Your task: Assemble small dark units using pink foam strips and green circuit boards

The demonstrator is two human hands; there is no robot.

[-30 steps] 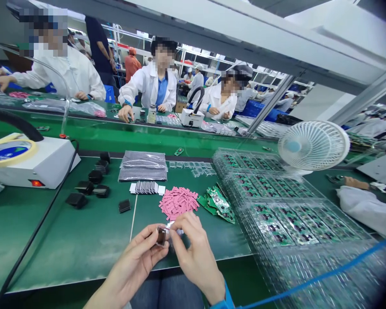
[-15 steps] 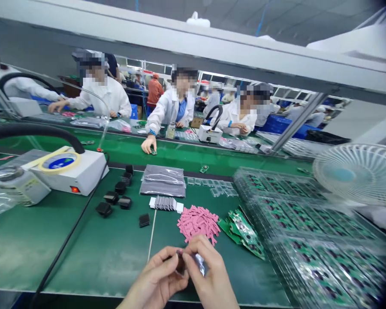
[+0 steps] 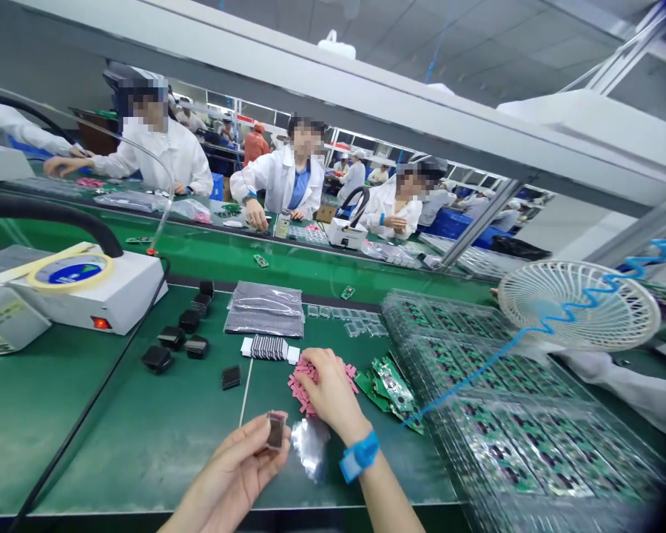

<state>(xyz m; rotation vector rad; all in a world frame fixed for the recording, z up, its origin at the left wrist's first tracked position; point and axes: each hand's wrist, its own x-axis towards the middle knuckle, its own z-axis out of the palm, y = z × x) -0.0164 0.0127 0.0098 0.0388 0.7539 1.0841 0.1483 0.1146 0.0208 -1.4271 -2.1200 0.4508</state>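
Near the front edge, my left hand holds a small dark rectangular part with a clear rim and a pink strip at its top. My right hand, a blue band on its wrist, reaches down onto the pile of pink strips; its fingertips are bent, and anything between them is too small to make out. A shiny silvery disc lies between my hands. Beyond the pile are a striped stack and a bagged grey sheet. One dark block sits left of the stack.
Several black blocks and a white box with a tape roll stand left, a black cable beside them. Green boards and clear trays of boards are right, below a white basket. Co-workers sit across the green belt.
My right hand has left the part in my left hand and moved up onto the pink pile. The silvery disc now shows on the table. A co-worker's hand has drawn back from a board.
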